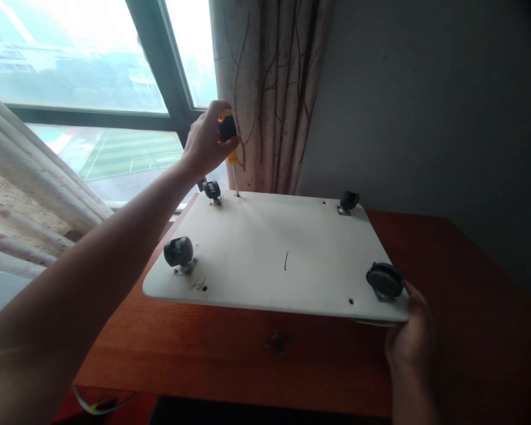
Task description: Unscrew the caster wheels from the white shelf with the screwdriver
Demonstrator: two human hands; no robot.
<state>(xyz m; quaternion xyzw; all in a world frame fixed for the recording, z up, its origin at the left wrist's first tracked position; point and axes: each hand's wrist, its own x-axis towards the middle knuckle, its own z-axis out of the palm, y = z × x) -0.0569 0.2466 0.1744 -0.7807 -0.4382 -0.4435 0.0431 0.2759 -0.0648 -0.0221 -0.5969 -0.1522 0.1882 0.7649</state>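
Observation:
A white board (265, 254) lies with its caster side up, one black caster near each corner. My left hand (212, 133) is wrapped round the yellow and black handle of a screwdriver (228, 128). The shaft points down, its tip at a hole by the board's far edge, right of the far left caster (212, 190). My right hand (413, 330) grips the near right corner of the board, beside the near right caster (384, 279); its fingertips are partly hidden. The near left caster (179, 252) and far right caster (348, 200) stand untouched.
The board rests over a reddish-brown wooden table (230, 360). Small dark pieces (278, 341) lie near its front. Behind are a window (128, 153), a patterned curtain (269, 88) and a grey wall (416, 112). Another curtain (22, 195) hangs at the left.

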